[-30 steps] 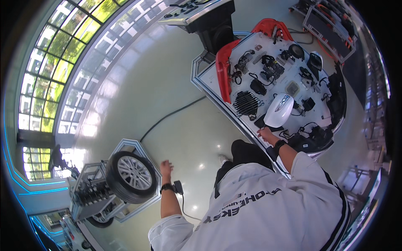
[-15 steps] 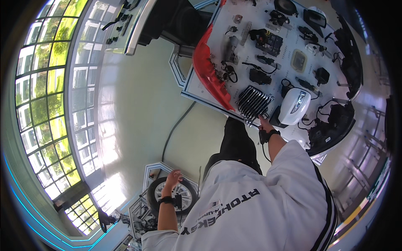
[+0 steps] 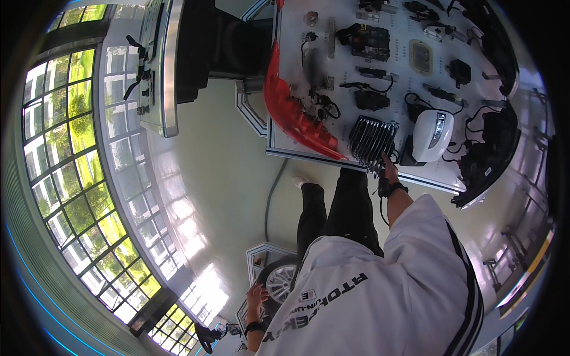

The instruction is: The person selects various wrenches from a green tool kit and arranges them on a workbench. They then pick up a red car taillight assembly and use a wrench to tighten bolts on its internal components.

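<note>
A set of shiny metal wrenches [image 3: 373, 139], lined up side by side, lies by the near edge of the white parts board. My right hand [image 3: 389, 170] is at the near end of the set, its fingers closed around the wrench ends; the exact grip is partly hidden. Just right of the set is a white car side mirror [image 3: 432, 136]. My left hand [image 3: 256, 295] hangs low at my left side, fingers loosely apart and holding nothing. It appears beside a car wheel [image 3: 279, 282] that stands lower down.
A red tail light [image 3: 294, 121] runs along the board's left edge. Black electrical modules [image 3: 371, 41], connectors and wires are mounted across the board [image 3: 404, 89]. A black headlight assembly [image 3: 490, 154] borders its right side. A cable [image 3: 272, 196] crosses the floor, and a large screen-like panel stand [image 3: 172, 71] is at upper left.
My view has turned and my body has shifted, so the board sits higher and the wheel is more covered. My right hand stays at the wrench set; my left hand appears lower.
</note>
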Available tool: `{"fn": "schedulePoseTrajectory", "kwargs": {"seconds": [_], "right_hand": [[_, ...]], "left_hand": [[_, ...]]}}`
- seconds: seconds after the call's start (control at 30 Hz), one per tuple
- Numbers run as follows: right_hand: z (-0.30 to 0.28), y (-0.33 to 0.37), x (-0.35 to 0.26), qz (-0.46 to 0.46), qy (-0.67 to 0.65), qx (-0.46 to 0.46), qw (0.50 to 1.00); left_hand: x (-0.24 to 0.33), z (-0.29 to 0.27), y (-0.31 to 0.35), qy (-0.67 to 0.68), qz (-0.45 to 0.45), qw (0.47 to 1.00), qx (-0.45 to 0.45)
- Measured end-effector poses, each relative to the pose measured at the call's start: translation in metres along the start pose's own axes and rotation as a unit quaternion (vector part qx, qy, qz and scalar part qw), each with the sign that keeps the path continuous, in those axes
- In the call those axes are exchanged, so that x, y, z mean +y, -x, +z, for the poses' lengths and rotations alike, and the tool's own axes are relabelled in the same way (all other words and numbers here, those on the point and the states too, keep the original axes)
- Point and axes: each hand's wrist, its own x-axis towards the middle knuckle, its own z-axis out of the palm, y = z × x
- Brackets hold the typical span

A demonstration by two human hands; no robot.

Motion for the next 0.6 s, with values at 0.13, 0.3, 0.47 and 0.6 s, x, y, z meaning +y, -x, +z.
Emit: {"fn": "schedulePoseTrajectory", "kwargs": {"seconds": [0.13, 0.3, 0.47, 0.6], "right_hand": [[-0.006, 0.003, -0.005, -0.038, -0.058, -0.072, 0.995], [0.0, 0.0, -0.004, -0.084, -0.021, -0.042, 0.995], [0.024, 0.027, -0.005, -0.27, -0.018, 0.039, 0.962], [0.031, 0.092, -0.021, -0.274, -0.029, 0.043, 0.96]], "left_hand": [[0.049, 0.0, -0.019, -0.039, 0.102, 0.993, -0.034], [0.097, -0.01, -0.03, -0.097, 0.134, 0.984, -0.059], [0.118, -0.043, -0.094, -0.139, 0.173, 0.971, -0.091], [0.161, -0.038, -0.153, -0.21, 0.31, 0.919, -0.125]]}}
